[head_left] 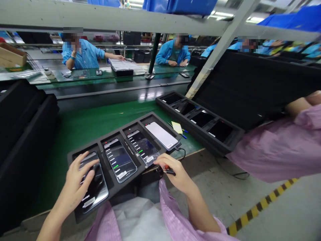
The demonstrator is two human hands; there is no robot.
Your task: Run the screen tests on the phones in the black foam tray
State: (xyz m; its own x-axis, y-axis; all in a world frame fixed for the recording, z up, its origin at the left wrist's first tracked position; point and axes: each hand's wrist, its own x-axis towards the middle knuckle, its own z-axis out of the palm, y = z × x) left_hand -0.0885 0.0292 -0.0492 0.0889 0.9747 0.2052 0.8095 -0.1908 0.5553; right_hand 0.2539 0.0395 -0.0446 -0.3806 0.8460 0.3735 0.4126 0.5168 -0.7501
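Observation:
A black foam tray [117, 132] with phones in its slots lies at the green bench's front edge. My left hand [77, 177] is over the leftmost phone [100, 189], fingers spread, fingertips at its dark screen. Two phones in the middle, one left of centre [120, 160] and one right of centre [142, 147], show white text lines with a green one. The rightmost phone [162, 135] has a white screen. My right hand [177, 172] is closed around a small black and red-orange object [170, 171], partly hidden, at the lower end of the right-of-centre phone.
A second foam tray [198, 120] of dark phones stands right, near a person's pink sleeve [278, 144]. A yellow note [177, 127] and blue pens [184, 136] lie between trays. A black cable [184, 152] hangs by the edge. Black foam trays [22, 134] stack left. Co-workers sit opposite.

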